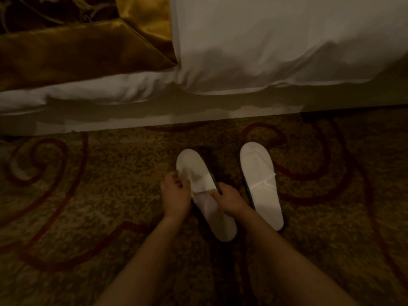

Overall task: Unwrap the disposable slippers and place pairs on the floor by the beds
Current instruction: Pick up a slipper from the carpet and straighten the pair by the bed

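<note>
At ten o'clock a gold satin runner [72,45] drapes over the bed's corner, its dark patterned part in the far upper left. White bedding [276,40] fills the top from eleven to two o'clock and hangs down to a pale bed base [154,120] that meets the floor. Below it spreads a mottled carpet [66,206] with dark red scrolls.

Just left of centre, the left hand [175,193] pinches the white upper of the left slipper [205,195] along its nine o'clock edge, fingers curled around the fabric. This slipper lies toe toward the bed, tilted so its heel points to five o'clock; whether it rests fully on the carpet I cannot tell. The right hand [228,198] grips the same slipper at its three o'clock edge, thumb at the mouth of the upper and fingers closed over the dark sole rim.

Just beside it, at three o'clock and apart, the right slipper [260,184] lies flat on the carpet, toe to the bed, untouched by either hand.
</note>
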{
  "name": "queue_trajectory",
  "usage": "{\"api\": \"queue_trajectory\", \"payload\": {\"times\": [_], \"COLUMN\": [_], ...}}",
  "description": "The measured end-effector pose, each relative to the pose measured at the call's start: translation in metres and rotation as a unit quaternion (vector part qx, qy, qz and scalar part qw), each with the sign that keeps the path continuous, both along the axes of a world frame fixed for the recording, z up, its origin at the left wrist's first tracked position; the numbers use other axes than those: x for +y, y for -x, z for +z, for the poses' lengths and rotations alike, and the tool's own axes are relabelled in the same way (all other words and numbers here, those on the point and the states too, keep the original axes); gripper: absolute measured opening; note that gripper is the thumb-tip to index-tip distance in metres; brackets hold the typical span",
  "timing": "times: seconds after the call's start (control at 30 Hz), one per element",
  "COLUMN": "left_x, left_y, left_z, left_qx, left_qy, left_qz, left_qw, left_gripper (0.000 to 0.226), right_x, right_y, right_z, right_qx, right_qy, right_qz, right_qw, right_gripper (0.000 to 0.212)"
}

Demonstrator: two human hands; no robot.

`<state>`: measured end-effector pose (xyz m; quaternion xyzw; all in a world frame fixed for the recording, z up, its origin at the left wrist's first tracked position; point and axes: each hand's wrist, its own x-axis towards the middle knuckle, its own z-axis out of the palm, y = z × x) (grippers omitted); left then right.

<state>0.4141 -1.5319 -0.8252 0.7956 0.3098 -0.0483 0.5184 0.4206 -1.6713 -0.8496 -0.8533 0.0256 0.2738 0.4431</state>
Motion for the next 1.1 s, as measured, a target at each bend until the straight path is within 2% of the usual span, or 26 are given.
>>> {"api": "queue_trajectory", "payload": {"times": [0.07, 0.1, 0.13, 0.17, 0.23, 0.3, 0.37, 0.47, 0.5, 0.57, 0.6, 0.67, 0.77, 0.8, 0.87, 0.97, 1.03, 1.1], "left_x": [0.026, 0.039, 0.051, 0.062, 0.074, 0.079, 0.079, 0.075, 0.074, 0.072, 0.072, 0.071, 0.064, 0.061, 0.058, 0.056, 0.054, 0.049], "left_y": [-0.01, -0.015, -0.021, -0.027, -0.032, -0.03, -0.025, -0.016, -0.014, -0.008, -0.005, -0.002, 0.002, 0.004, 0.009, 0.018, 0.025, 0.031], "left_z": [0.001, 0.002, 0.003, 0.003, 0.006, 0.006, 0.0, -0.014, -0.019, -0.027, -0.03, -0.033, -0.037, -0.038, -0.039, -0.039, -0.038, -0.039], "left_qx": [-0.038, -0.047, -0.039, -0.022, 0.022, 0.04, 0.042, 0.032, 0.037, 0.07, 0.091, 0.13, 0.167, 0.175, 0.174, 0.16, 0.16, 0.155], "left_qy": [-0.199, -0.269, -0.301, -0.291, -0.188, -0.119, -0.104, -0.095, -0.074, 0.031, 0.093, 0.161, 0.196, 0.188, 0.155, 0.013, -0.093, -0.141], "left_qz": [-0.071, -0.133, -0.207, -0.281, -0.398, -0.441, -0.422, -0.32, -0.268, -0.134, -0.065, 0.025, 0.064, 0.06, 0.04, -0.049, -0.12, -0.148], "left_qw": [0.977, 0.953, 0.93, 0.914, 0.898, 0.889, 0.9, 0.942, 0.96, 0.988, 0.989, 0.978, 0.964, 0.965, 0.972, 0.986, 0.975, 0.967], "left_gripper": [0.047, 0.05, 0.05, 0.048, 0.04, 0.034, 0.03, 0.031, 0.032, 0.035, 0.037, 0.04, 0.044, 0.045, 0.047, 0.047, 0.049, 0.055], "right_x": [-0.006, -0.008, -0.01, -0.011, -0.012, -0.014, -0.015, -0.012, -0.01, -0.005, -0.001, 0.013, 0.045, 0.055, 0.068, 0.073, 0.076, 0.081], "right_y": [-0.004, -0.007, -0.009, -0.011, -0.017, -0.022, -0.027, -0.031, -0.031, -0.03, -0.029, -0.024, -0.013, -0.008, 0.002, 0.016, 0.022, 0.026], "right_z": [0.005, 0.008, 0.012, 0.015, 0.023, 0.03, 0.032, 0.033, 0.033, 0.032, 0.03, 0.026, 0.018, 0.015, 0.008, -0.002, -0.006, -0.009], "right_qx": [0.026, 0.034, 0.039, 0.042, 0.05, 0.05, 0.015, -0.112, -0.143, -0.169, -0.164, -0.098, 0.028, 0.044, 0.038, -0.015, -0.054, -0.075], "right_qy": [0.009, 0.019, 0.029, 0.037, 0.05, 0.069, 0.12, 0.265, 0.283, 0.286, 0.279, 0.215, 0.046, 0.024, 0.046, 0.127, 0.176, 0.207], "right_qz": [0.098, 0.155, 0.204, 0.236, 0.255, 0.254, 0.232, 0.122, 0.079, -0.002, -0.04, -0.109, -0.149, -0.143, -0.129, -0.118, -0.109, -0.106], "right_qw": [0.995, 0.987, 0.978, 0.97, 0.964, 0.964, 0.965, 0.95, 0.945, 0.943, 0.945, 0.966, 0.987, 0.988, 0.99, 0.985, 0.977, 0.97], "right_gripper": [0.032, 0.032, 0.03, 0.027, 0.018, 0.019, 0.017, 0.031, 0.04, 0.056, 0.06, 0.063, 0.065, 0.065, 0.062, 0.059, 0.061, 0.061]}}
